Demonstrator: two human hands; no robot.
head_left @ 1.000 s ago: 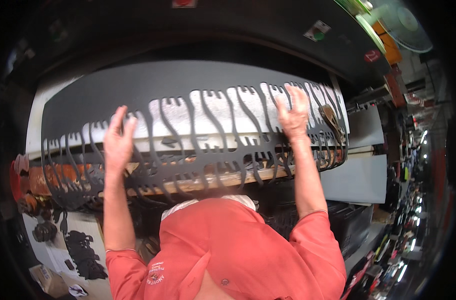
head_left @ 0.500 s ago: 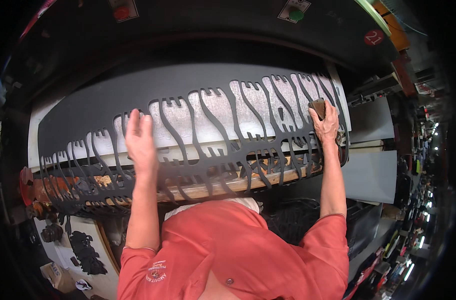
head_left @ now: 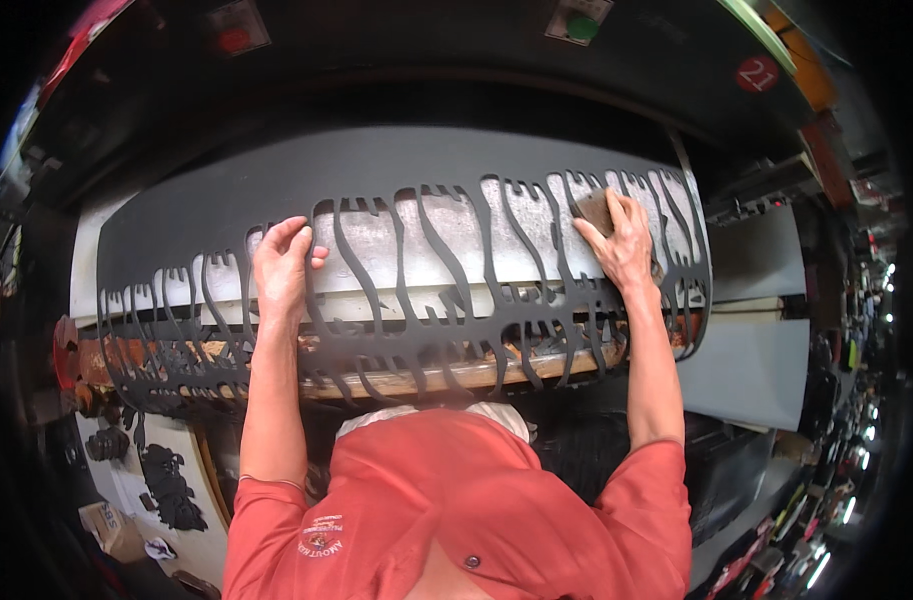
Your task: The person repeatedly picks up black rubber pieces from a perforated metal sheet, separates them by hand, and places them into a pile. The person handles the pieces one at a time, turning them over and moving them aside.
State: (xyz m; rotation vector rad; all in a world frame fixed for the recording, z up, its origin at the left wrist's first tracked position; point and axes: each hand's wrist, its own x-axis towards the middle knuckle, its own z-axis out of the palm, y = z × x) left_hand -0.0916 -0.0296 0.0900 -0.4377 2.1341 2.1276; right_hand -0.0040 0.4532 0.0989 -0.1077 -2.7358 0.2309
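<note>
A black sheet (head_left: 217, 165) with rows of curved, notched cut-outs is spread over a pale board (head_left: 367, 265) and hangs over its near edge. My right hand (head_left: 625, 245) grips a brownish, flat-faced block (head_left: 594, 208) above the right-hand cut-outs; its kind I cannot make out. Over the cut-outs left of centre, my left hand (head_left: 282, 270) has its fingers curled and drawn together at a narrow strip of the sheet. Whether anything sits between those fingertips is hidden.
A dark machine panel with a red button (head_left: 234, 40) and a green button (head_left: 582, 28) spans the far side. Grey sheets (head_left: 752, 370) are stacked at right. Loose black scraps (head_left: 172, 490) and a small cardboard box (head_left: 110, 530) lie at lower left.
My left hand, blurred with fingers raised before, has curled its fingers over the sheet. My right hand has moved left with the block, across the cut-outs.
</note>
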